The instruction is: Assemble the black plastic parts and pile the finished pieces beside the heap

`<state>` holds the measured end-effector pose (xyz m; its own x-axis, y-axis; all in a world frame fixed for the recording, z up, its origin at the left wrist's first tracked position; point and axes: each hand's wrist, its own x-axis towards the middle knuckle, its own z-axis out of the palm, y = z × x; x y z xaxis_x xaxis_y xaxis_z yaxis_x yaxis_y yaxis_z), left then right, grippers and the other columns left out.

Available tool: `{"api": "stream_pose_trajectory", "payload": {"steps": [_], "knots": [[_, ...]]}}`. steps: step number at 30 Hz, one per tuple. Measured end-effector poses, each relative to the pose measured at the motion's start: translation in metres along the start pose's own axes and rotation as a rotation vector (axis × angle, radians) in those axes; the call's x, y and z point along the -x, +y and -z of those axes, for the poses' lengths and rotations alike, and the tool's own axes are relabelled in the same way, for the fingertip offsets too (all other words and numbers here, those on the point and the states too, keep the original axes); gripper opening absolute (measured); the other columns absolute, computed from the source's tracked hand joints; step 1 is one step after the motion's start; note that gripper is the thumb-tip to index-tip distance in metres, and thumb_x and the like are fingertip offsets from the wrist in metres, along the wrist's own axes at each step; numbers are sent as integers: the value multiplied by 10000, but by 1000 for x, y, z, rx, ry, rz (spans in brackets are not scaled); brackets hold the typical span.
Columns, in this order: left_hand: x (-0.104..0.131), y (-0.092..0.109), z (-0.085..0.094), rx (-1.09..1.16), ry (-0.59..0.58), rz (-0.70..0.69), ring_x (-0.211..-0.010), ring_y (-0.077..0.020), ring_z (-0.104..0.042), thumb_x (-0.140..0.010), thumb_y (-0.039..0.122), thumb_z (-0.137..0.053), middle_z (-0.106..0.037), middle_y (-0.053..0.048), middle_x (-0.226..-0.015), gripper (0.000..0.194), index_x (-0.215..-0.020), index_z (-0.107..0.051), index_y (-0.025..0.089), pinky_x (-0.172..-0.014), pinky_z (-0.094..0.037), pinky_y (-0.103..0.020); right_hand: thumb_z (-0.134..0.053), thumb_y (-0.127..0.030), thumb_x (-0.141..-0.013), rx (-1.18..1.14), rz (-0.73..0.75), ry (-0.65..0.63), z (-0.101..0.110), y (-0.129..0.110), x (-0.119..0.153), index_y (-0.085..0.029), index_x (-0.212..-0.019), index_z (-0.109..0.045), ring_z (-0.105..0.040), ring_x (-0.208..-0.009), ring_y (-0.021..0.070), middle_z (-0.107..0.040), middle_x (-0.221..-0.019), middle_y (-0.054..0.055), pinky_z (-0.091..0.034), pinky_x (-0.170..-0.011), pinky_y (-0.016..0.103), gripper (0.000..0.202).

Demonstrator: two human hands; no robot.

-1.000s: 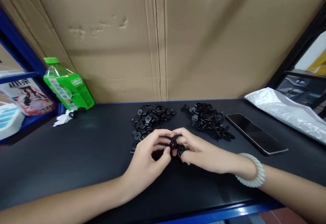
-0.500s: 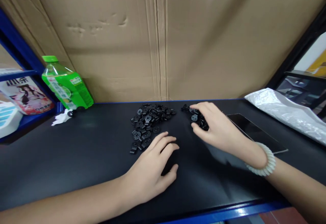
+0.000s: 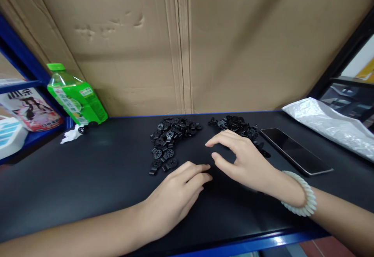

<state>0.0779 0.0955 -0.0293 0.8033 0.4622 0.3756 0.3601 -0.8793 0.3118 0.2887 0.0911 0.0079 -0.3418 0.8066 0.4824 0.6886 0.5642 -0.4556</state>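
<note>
My left hand (image 3: 178, 196) is low over the black tabletop, its fingers bent together and pointing right. Its thumb and whatever may lie under the fingers are hidden. Just beyond it spreads a pile of small black plastic parts (image 3: 169, 135), each with a round perforated head and a short stub. My right hand (image 3: 242, 159) hovers to the right of the left fingertips. Its thumb and forefinger are apart, with nothing visible between them. Behind that hand is a second pile of black parts, round discs (image 3: 236, 124), partly covered by it.
A phone (image 3: 295, 150) lies at the right, with a silvery plastic bag (image 3: 324, 122) behind it. At the left back are a green bottle (image 3: 77, 101) and crumpled white tissue (image 3: 71, 134). A cardboard wall (image 3: 117, 46) closes the back; a blue edge (image 3: 263, 243) runs along the front.
My right hand has drawn back from the right pile towards my left hand. My left fingers have closed together and shifted slightly right. A loose disc beside the left pile is no longer visible.
</note>
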Motion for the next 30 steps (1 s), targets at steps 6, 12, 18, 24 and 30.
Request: {"api": "stream_pose_trajectory", "payload": {"steps": [6,12,18,24,30], "knots": [[-2,-5,-4,203,51,257,-828,-174,-648,-811,34,-631,-647,-56,-1008,295,-1057,-639,198,-754,-588,-298,-539,-124,-810,-109,-85,-87,-4,-5,1,-191,-968,-634,-607,-923,184,-673,-950,39,-466,-863,357,195],[-3,-1,-1,299,206,277,-770,-152,-665,-780,84,-709,-678,-24,-917,229,-974,-669,198,-731,-575,-266,-534,-117,-766,-572,-335,-266,-11,6,-1,-183,-1069,-593,-610,-980,194,-639,-1048,66,-498,-846,369,316],[-2,4,4,399,396,206,-851,-159,-717,-768,153,-766,-757,8,-951,267,-999,-664,238,-796,-580,-241,-507,-33,-698,-1326,-476,-633,-20,5,2,-229,-1251,-484,-594,-1046,163,-578,-1166,51,-489,-922,359,587],[1,6,3,441,389,191,-835,-172,-745,-741,213,-796,-774,8,-931,300,-1011,-670,245,-794,-604,-241,-496,-63,-749,-1433,-431,-772,-23,-5,2,-202,-1233,-492,-627,-935,151,-583,-1033,38,-482,-910,396,504],[-1,8,3,391,372,149,-655,-151,-730,-736,201,-799,-757,-3,-824,244,-941,-669,195,-602,-597,-201,-483,-52,-670,-1469,-508,-746,-30,-7,5,-192,-1082,-518,-623,-749,110,-557,-892,-14,-503,-811,352,436]]}}
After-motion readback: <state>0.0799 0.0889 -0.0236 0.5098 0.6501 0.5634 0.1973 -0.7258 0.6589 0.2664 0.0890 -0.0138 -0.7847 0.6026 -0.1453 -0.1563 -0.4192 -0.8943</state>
